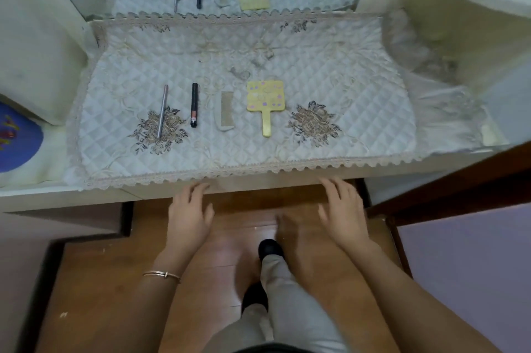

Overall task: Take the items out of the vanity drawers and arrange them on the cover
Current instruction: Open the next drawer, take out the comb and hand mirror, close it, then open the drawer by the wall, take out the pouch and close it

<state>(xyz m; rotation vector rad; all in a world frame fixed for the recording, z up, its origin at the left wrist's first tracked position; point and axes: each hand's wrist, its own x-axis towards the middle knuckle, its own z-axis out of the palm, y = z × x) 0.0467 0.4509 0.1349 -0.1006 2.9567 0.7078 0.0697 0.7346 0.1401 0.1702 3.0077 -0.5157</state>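
A: Quilted white fabric, lace-edged: the cover (330, 88), spread over the bench (71, 197). Listed on it, in one row nearer the front edge than the back, left to right?

B: Item one, silver pencil (162, 111), lying across the left embroidered flower. Item two, black tube (194, 104), just beside it. Item three, pale comb (225, 112). Item four, yellow hand mirror (266, 100), handle pointing toward the front edge. All apart from one another, none touching.

A: Hands?

B: Left hand (188, 214) and right hand (343, 214), both below the front edge, fingers spread, each grip wide and holding nothing. The fingertips sit close to the lace trim (whether they touch it I cannot tell; the hands are blurred).

A: Drawers?

B: No drawer front can be made out, so whether more items remain inside cannot be told.

A: Risks from here?

B: One, a finger catching the overhanging lace would drag the cover forward and skew the row. Two, the pencil and tube are round and would likely roll if the cover is jolted. Three, a hand passing low over the front edge could knock the mirror handle, the part nearest that edge.
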